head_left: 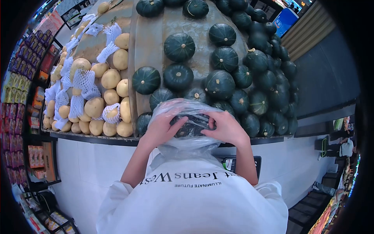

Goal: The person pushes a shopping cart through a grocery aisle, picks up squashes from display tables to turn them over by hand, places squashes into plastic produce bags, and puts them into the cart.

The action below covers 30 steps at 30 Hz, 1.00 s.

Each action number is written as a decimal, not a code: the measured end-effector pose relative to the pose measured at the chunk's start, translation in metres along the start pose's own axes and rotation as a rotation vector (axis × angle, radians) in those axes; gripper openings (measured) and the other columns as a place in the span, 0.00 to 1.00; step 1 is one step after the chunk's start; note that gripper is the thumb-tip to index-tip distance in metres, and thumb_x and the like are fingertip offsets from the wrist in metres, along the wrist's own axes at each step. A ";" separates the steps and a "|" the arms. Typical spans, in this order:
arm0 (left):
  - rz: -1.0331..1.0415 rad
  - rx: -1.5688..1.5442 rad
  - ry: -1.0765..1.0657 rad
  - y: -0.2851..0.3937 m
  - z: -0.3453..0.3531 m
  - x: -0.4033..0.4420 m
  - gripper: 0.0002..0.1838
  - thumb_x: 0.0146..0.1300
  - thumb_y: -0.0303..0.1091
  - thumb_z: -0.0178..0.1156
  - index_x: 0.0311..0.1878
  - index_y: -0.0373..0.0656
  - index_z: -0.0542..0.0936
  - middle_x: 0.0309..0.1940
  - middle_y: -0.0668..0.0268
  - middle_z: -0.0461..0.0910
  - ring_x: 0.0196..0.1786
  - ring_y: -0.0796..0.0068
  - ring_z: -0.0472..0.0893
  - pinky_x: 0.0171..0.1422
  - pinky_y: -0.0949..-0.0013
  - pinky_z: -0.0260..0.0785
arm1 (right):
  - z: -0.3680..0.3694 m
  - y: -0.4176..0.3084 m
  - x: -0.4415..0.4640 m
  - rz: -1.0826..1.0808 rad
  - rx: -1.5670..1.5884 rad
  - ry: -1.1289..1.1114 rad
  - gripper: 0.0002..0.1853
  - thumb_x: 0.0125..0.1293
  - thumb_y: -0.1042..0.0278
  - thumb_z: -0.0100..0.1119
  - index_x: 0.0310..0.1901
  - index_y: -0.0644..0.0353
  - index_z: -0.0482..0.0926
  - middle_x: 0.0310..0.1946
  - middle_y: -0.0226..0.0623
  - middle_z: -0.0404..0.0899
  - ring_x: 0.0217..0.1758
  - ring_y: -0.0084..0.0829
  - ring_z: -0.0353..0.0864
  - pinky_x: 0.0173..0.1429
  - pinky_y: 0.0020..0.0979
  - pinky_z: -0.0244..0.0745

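Observation:
A clear plastic bag (187, 143) is held in front of my chest at the edge of the produce stand. My left hand (165, 126) grips the bag's left side, with its fingers partly hidden behind the film and its thumb bent inward. Opposite it, my right hand (226, 126) holds the right side of the bag, its thumb and curled fingers at the mouth. Something dark (190, 124) shows between my hands; I cannot tell whether it is inside the bag or behind it. Dark green kabocha squashes (220, 84) lie just beyond my hands.
Pale yellow round produce (111, 79), some in white foam nets (85, 80), fills the stand's left part. More squashes pile up at the right. A black basket (255, 163) is by my right arm. Packaged goods (13, 113) line shelves at left; a person (346, 148) stands far right.

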<state>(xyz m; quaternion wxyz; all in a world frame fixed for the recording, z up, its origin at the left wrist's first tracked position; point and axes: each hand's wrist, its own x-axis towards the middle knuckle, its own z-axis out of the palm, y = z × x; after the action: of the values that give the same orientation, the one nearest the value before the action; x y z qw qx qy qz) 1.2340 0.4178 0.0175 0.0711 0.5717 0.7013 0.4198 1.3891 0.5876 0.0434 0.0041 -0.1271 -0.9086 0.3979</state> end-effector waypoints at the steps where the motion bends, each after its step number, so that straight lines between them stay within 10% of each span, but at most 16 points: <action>1: -0.009 -0.013 0.007 -0.004 0.002 0.001 0.21 0.58 0.31 0.61 0.56 0.40 0.75 0.55 0.54 0.74 0.60 0.55 0.71 0.65 0.59 0.60 | 0.000 0.001 0.001 0.016 0.028 -0.002 0.27 0.45 0.70 0.70 0.51 0.60 0.77 0.19 0.34 0.73 0.22 0.25 0.72 0.30 0.27 0.69; 7: 0.052 0.271 -0.067 -0.001 0.013 0.010 0.26 0.57 0.38 0.61 0.59 0.42 0.72 0.54 0.52 0.72 0.60 0.50 0.69 0.66 0.56 0.58 | -0.005 -0.003 0.011 0.145 0.101 -0.033 0.22 0.53 0.66 0.67 0.50 0.61 0.77 0.17 0.37 0.75 0.20 0.26 0.72 0.30 0.29 0.70; 14: 0.063 0.341 -0.058 -0.026 0.014 0.025 0.34 0.52 0.45 0.65 0.61 0.42 0.70 0.50 0.55 0.72 0.55 0.51 0.72 0.58 0.56 0.65 | 0.007 -0.021 0.041 -0.031 0.072 0.564 0.16 0.55 0.66 0.65 0.45 0.61 0.78 0.32 0.36 0.78 0.24 0.29 0.75 0.30 0.28 0.72; 24: -0.091 0.127 -0.065 -0.027 0.013 0.022 0.29 0.49 0.41 0.66 0.54 0.38 0.74 0.50 0.58 0.75 0.50 0.55 0.77 0.54 0.60 0.70 | 0.052 0.001 0.084 -0.266 -0.332 0.642 0.06 0.55 0.70 0.59 0.34 0.61 0.79 0.31 0.37 0.75 0.37 0.38 0.76 0.42 0.37 0.72; 30: 0.085 0.170 0.031 -0.026 -0.006 0.031 0.20 0.48 0.35 0.66 0.45 0.36 0.79 0.40 0.59 0.81 0.43 0.63 0.80 0.48 0.67 0.72 | 0.041 0.001 0.082 -0.190 -0.042 0.573 0.07 0.55 0.70 0.61 0.34 0.62 0.77 0.32 0.38 0.75 0.32 0.38 0.75 0.38 0.35 0.72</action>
<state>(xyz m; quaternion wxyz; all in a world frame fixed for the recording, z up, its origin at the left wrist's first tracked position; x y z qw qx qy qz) 1.2007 0.4418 0.0155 -0.0062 0.5983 0.7106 0.3703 1.3059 0.5780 0.0068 0.2949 -0.1485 -0.8862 0.3249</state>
